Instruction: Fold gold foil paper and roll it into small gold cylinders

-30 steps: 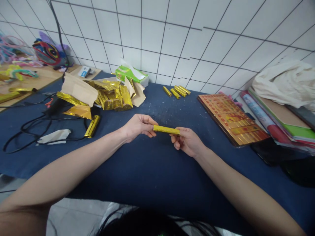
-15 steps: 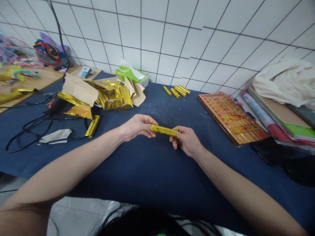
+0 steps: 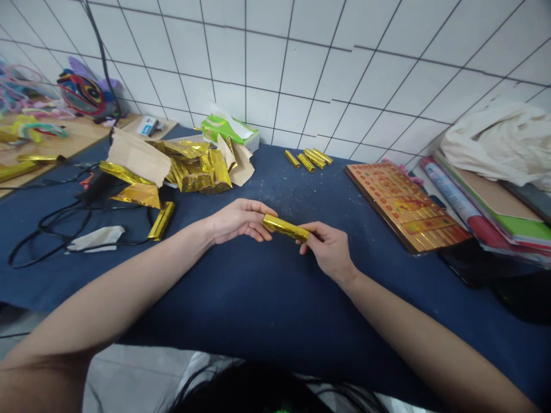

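Observation:
A rolled gold foil tube [image 3: 284,228] is held just above the dark blue table [image 3: 258,298], between both hands. My left hand [image 3: 239,219] pinches its left end with the fingers closed. My right hand [image 3: 327,248] grips the right end, fingers curled. The tube slopes slightly down to the right.
A pile of gold foil sheets and brown paper [image 3: 189,163] lies at the back left, with a loose gold roll [image 3: 161,221] and black cables [image 3: 51,223] near it. Several finished gold rolls [image 3: 309,159] lie by the tiled wall. A stack of printed gold sheets [image 3: 404,203] and books [image 3: 482,206] lie at the right.
Both hands have shifted a little to the left with the gold tube, and the tube has tilted slightly more down to the right.

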Demonstrator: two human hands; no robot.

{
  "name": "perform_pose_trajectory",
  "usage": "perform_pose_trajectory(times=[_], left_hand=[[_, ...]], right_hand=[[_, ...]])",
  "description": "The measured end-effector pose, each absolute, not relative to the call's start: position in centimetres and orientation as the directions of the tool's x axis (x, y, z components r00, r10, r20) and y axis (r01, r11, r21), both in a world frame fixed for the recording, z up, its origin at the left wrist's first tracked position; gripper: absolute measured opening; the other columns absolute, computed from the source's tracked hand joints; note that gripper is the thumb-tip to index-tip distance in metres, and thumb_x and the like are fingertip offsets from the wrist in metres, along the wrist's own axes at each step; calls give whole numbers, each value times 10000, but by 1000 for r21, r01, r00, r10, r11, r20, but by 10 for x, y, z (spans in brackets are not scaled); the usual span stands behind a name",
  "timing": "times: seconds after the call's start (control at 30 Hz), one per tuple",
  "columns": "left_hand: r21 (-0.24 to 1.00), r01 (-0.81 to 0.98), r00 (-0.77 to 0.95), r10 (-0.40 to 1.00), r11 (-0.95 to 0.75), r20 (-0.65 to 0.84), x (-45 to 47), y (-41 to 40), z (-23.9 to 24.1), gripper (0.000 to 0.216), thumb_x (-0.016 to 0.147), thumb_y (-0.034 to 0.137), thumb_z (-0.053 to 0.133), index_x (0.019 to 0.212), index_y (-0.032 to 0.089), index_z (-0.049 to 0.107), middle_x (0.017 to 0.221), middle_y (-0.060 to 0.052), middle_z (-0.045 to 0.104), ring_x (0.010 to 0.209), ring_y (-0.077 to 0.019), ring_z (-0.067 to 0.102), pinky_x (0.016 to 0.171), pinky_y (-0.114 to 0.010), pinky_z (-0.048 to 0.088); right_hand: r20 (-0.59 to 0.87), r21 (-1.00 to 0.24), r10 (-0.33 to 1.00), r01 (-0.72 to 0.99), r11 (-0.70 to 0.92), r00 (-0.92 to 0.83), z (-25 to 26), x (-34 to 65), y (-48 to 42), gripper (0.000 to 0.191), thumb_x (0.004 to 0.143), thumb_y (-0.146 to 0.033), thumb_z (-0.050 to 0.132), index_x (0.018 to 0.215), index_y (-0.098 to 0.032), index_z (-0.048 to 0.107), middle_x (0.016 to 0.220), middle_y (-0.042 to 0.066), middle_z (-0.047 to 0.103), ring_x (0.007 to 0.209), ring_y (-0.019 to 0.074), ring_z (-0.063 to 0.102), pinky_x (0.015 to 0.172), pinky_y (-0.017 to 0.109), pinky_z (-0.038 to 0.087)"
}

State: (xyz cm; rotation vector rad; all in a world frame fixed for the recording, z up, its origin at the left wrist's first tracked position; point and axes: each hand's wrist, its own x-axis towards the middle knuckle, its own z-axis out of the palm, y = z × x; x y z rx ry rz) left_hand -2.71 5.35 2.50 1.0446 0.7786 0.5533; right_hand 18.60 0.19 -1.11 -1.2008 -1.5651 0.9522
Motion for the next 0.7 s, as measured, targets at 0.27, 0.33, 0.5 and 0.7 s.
perform_pose_trajectory(times=[0.27, 0.33, 0.5, 0.7], left_hand=[[889, -130, 607, 745, 438, -278, -25, 52, 23, 292, 781, 341, 602, 877, 65, 606, 775, -147, 679, 669, -204, 676, 571, -255, 539], [892, -145, 595, 758, 427, -267, -25, 51, 23, 307, 785, 345, 594, 924, 71, 608, 767, -133, 680, 687, -211, 678, 574, -257, 541], [927, -122, 519, 819, 354, -244, -21, 49, 21, 204, 697, 166, 686, 875, 90, 621, 716, -69, 684, 663, -166, 675, 593, -223, 544], [939, -146, 460, 862, 312, -215, -21, 51, 17, 199, 674, 127, 693, 857, 88, 627, 730, -71, 693, 651, -140, 669, 626, -219, 543]], right_hand=[[458, -633, 860, 597, 493, -224, -11, 190, -2, 294, 789, -108, 409, 938, -209, 642, 671, -7, 621, 566, 112, 576, 604, 261, 463], [505, -559, 822, 625, 545, -264, -10, 189, -2, 295, 789, -98, 400, 937, -184, 641, 679, 11, 616, 589, 122, 576, 607, 264, 464], [541, -509, 790, 637, 580, -288, -9, 187, -2, 291, 781, -101, 414, 939, -196, 639, 764, 34, 622, 672, 142, 583, 637, 280, 470], [361, -843, 926, 384, 376, -115, -12, 186, -2, 308, 855, -225, 414, 1138, -234, 536, 927, 31, 594, 607, 99, 572, 608, 274, 488]])
